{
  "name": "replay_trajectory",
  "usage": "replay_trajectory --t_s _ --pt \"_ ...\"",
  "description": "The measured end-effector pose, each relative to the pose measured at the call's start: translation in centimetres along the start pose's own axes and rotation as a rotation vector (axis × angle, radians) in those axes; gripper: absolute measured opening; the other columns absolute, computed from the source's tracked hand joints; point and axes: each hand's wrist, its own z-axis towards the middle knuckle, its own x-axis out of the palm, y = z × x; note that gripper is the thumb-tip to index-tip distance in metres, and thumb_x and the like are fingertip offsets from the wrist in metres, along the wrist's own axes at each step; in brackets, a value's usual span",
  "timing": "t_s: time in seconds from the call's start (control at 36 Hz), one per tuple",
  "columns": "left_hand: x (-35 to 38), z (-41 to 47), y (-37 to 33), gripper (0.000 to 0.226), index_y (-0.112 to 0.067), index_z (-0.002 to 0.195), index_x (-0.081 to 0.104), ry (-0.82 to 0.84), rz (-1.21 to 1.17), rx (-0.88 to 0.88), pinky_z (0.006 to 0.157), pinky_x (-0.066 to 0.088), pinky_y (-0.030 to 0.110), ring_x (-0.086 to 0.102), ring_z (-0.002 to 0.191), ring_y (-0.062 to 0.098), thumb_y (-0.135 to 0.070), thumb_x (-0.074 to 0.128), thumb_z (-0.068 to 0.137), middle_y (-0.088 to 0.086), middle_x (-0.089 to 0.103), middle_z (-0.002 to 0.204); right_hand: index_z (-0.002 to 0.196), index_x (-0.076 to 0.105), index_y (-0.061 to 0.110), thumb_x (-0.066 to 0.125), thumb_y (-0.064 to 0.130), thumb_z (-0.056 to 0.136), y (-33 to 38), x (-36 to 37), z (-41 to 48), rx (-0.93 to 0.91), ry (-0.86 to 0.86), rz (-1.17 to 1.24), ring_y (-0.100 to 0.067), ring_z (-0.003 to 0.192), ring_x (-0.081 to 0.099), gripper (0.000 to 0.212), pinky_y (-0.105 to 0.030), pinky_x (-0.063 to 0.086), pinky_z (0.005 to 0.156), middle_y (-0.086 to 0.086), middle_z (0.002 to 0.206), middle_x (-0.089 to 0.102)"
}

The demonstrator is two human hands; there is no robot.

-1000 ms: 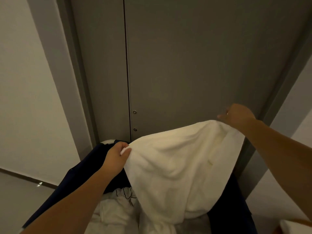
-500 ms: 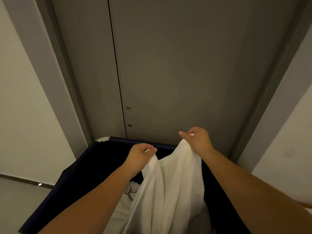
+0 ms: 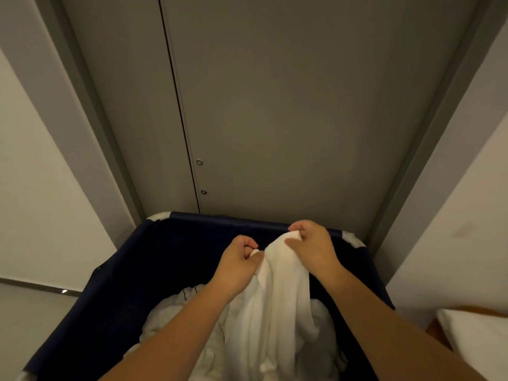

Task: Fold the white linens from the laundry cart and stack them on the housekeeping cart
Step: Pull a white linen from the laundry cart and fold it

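**Asker:** From the head camera, what are your hands doing?

**Spotter:** Your left hand [image 3: 242, 259] and your right hand [image 3: 313, 246] are both clamped on the top edge of one white towel [image 3: 277, 292]. The left pinches the cloth between the thumb and curled fingers. The right has its fingers curled over the fabric, with the thumb pressed on the near side. Your hands are close together but apart.

**Asker:** Where is the towel?

**Spotter:** It hangs from your grip in long folds over the far half of the navy laundry cart [image 3: 132, 270], just on your side of the far rim. Its lower end runs down into the heap of white linens [image 3: 165, 317] in the bottom of the cart. You cannot tell where the towel ends and the heap begins.

**Asker:** And what is around the cart?

**Spotter:** The far rim stands close to a grey door [image 3: 275, 105] with two small round fittings [image 3: 199, 161] beside its seam. Past the cart's right side, a flat white linen piece [image 3: 472, 334] lies on a brown surface. You cannot tell whether that surface is the housekeeping cart.
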Motion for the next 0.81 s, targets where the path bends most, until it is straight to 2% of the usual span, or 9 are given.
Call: replay_trajectory --t_s 0.06,0.14,0.25,0.39,0.47,0.53,0.67,0.75,0.81 --pt "0.3 0.0 -0.2 0.011 -0.02 0.096 0.055 -0.008 -0.018 0.013 0.064 0.048 0.023 0.056 0.066 0.011 -0.016 0.063 0.089 0.002 0.059 0.074 0.105 0.064 0.016 0.068 0.01 0.083 -0.2 -0.3 0.0 -0.018 -0.081 0.02 -0.01 0.087 0.059 0.023 -0.017 0.044 0.075 0.004 0.095 0.06" --pt "0.9 -0.1 -0.8 0.013 -0.02 0.097 0.053 0.006 -0.045 0.017 0.066 0.05 0.028 0.058 0.067 0.015 -0.015 0.063 0.089 0.006 0.062 0.076 0.097 0.064 0.02 0.069 0.008 0.083 0.2 0.8 -1.5 -0.062 -0.006 0.063 -0.001 0.08 0.059 0.019 -0.006 0.042 0.067 0.01 0.087 0.062" --pt "1.6 -0.5 -0.9 0.016 -0.019 0.102 0.051 0.005 -0.054 -0.005 0.062 0.053 0.027 0.062 0.066 0.014 -0.015 0.062 0.091 0.005 0.065 0.077 0.098 0.069 0.021 0.062 0.002 0.088 -0.5 2.2 -3.7 -0.076 0.142 0.194 -0.002 0.084 0.067 0.023 -0.012 0.05 0.069 0.01 0.09 0.069" --pt "2.1 -1.1 -0.8 0.015 -0.016 0.105 0.048 0.026 -0.099 -0.033 0.052 0.046 0.013 0.064 0.065 0.009 -0.01 0.056 0.095 0.004 0.066 0.076 0.108 0.067 0.024 0.06 0.0 0.089 -1.7 1.3 -4.5 -0.087 0.254 0.195 -0.004 0.094 0.067 0.032 -0.021 0.054 0.084 0.006 0.1 0.071" --pt "2.1 -1.1 -0.9 0.016 -0.018 0.105 0.047 0.035 -0.071 -0.041 0.061 0.052 0.021 0.065 0.069 0.011 -0.015 0.057 0.094 0.004 0.065 0.079 0.12 0.061 0.026 0.066 0.001 0.085 -2.2 0.8 -4.8 -0.07 0.302 0.196 0.004 0.101 0.063 0.044 -0.017 0.051 0.087 0.016 0.104 0.066" --pt "2.1 -0.9 -0.9 0.013 -0.023 0.102 0.046 0.048 -0.019 -0.043 0.066 0.054 0.027 0.064 0.073 0.014 -0.016 0.055 0.095 0.005 0.064 0.081 0.124 0.058 0.028 0.073 0.006 0.08 -2.5 0.4 -4.9 -0.085 0.328 0.154 0.003 0.105 0.061 0.052 -0.019 0.05 0.091 0.016 0.109 0.065" --pt "2.4 -0.8 -1.6 0.017 -0.019 0.102 0.04 0.121 0.061 -0.031 0.066 0.045 0.029 0.055 0.074 0.013 -0.006 0.044 0.093 0.005 0.059 0.083 0.132 0.054 0.022 0.08 0.013 0.076 -2.4 0.3 -5.1 -0.096 0.257 0.068 -0.001 0.108 0.059 0.063 -0.014 0.047 0.088 0.011 0.118 0.062" --pt "2.4 -1.0 -2.0 0.022 -0.014 0.108 0.037 0.196 0.177 0.037 0.058 0.039 0.023 0.046 0.068 0.009 -0.001 0.043 0.092 0.0 0.054 0.081 0.126 0.057 0.025 0.078 0.012 0.078 -2.6 0.1 -5.5 -0.112 0.16 0.062 0.006 0.097 0.06 0.054 -0.006 0.046 0.08 0.017 0.107 0.062" --pt "2.4 -1.3 -2.1 0.025 -0.017 0.105 0.036 0.249 0.257 0.082 0.058 0.041 0.026 0.047 0.069 0.01 0.003 0.04 0.089 0.002 0.055 0.086 0.118 0.061 0.025 0.075 0.009 0.081 -2.8 0.0 -5.6 -0.114 0.112 0.076 0.01 0.09 0.061 0.043 -0.007 0.047 0.075 0.018 0.098 0.063"
